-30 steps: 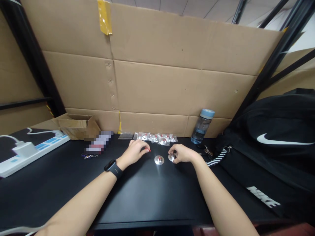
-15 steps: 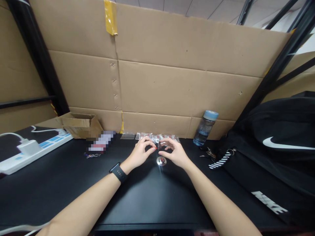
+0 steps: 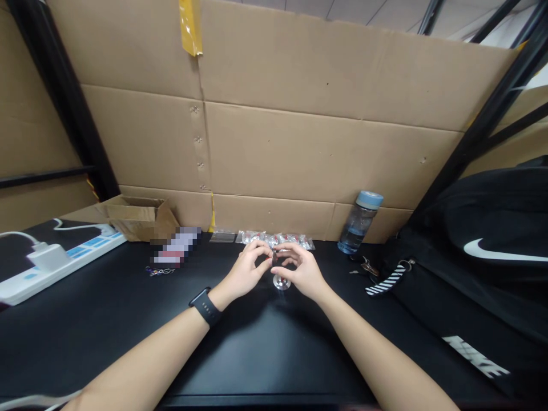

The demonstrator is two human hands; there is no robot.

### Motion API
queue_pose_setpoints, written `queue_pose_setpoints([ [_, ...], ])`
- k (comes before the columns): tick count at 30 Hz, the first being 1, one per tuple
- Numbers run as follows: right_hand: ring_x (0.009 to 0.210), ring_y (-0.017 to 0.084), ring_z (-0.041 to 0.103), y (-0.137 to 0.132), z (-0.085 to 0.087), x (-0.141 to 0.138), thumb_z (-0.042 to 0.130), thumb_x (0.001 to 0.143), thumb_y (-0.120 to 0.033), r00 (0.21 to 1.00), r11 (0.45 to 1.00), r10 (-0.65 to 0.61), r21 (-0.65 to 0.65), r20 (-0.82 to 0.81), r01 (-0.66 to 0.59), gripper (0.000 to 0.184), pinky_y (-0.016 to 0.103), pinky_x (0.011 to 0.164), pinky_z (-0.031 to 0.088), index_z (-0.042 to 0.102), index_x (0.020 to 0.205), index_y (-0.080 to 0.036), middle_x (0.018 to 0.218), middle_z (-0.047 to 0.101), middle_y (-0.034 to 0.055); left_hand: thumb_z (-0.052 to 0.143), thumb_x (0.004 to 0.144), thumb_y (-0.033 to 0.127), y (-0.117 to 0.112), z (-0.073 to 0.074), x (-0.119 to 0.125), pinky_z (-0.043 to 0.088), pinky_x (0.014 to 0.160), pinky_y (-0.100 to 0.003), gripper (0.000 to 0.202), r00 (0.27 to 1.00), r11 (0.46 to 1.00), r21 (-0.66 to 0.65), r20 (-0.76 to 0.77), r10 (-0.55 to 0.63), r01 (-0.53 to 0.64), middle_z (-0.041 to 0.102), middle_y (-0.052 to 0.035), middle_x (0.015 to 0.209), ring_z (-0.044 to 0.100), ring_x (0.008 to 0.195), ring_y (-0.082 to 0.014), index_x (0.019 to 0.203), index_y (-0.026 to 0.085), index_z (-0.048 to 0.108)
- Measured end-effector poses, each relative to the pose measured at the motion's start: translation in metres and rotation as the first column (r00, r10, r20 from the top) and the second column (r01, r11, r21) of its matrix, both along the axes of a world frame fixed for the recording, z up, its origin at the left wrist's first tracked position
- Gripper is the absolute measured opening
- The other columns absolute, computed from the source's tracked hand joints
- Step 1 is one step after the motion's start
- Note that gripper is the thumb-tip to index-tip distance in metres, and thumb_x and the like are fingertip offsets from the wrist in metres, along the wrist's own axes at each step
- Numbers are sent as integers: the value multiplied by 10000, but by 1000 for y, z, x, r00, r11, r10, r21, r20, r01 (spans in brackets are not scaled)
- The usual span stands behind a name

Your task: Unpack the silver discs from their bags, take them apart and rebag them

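Observation:
My left hand [image 3: 255, 261], with a dark watch [image 3: 206, 306] on its wrist, pinches a small red piece [image 3: 269, 259] between thumb and index fingertip. Facing it, my right hand [image 3: 305, 270] grips a thin shiny disc [image 3: 274, 260] by its edges, thumb below and fingers above. The disc stands nearly edge-on, right against the left fingertips. Just below the hands, a round silvery metal disc [image 3: 281, 282] with a red centre lies on the black table; the right thumb covers part of its top. Finer detail between the fingertips is too small to make out.
Behind the hands lies a row of clear packets [image 3: 274, 240] with silvery and red contents. A water bottle [image 3: 360, 222], keys [image 3: 369, 267] and a black backpack [image 3: 483, 257] stand right. Left are a cardboard box [image 3: 141, 220], power strip [image 3: 81, 260] and keychain [image 3: 161, 271].
My two hands have come closer together, so the left fingertips with the red piece now meet the upright disc in the right hand. The camera view has shifted slightly.

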State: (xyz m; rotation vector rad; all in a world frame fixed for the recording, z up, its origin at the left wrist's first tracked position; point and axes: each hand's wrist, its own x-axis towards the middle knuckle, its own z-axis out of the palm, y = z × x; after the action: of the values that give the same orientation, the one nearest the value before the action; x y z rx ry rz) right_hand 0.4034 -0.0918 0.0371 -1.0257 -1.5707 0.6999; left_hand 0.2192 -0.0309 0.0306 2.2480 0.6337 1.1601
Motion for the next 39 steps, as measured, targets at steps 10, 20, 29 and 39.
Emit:
queue_pose_setpoints([
  [10, 913, 231, 720, 0, -2, -4, 879, 637, -367, 993, 996, 1, -86, -117, -11, 442, 327, 749, 571, 622, 958, -204, 1015, 717, 64, 611, 895, 273, -9, 3, 1, 447, 984, -393, 96, 986, 983, 84, 29, 162, -164, 600, -66, 1041, 569, 1066, -228, 869, 210, 678],
  [20, 1122, 232, 608, -4, 15, 14, 594, 929, -449, 967, 998, 62, 14, 248, -68, 284, 398, 1020, 449, 720, 863, -203, 1180, 657, 85, 647, 877, 308, -18, 9, 0, 387, 1016, -451, 95, 970, 954, 183, -15, 244, -238, 607, -54, 1087, 538, 1124, -259, 863, 245, 717],
  [29, 1216, 238, 547, -5, 17, 17, 593, 935, -366, 925, 997, 3, 66, 380, -30, 216, 413, 1087, 374, 720, 849, -213, 1273, 582, 84, 543, 929, 295, -19, 12, -1, 397, 994, -405, 101, 994, 992, 81, -34, 99, -96, 624, -52, 1110, 552, 1117, -231, 1003, 242, 586],
  [39, 1247, 250, 524, -1, 10, 19, 601, 928, -366, 898, 999, 1, 30, 441, -16, 213, 424, 1111, 347, 721, 839, -215, 1310, 569, 76, 639, 848, 305, -20, 2, 1, 338, 1003, -434, 262, 962, 962, 235, -199, 187, -138, 578, -65, 1289, 473, 1251, -285, 1109, 276, 625],
])
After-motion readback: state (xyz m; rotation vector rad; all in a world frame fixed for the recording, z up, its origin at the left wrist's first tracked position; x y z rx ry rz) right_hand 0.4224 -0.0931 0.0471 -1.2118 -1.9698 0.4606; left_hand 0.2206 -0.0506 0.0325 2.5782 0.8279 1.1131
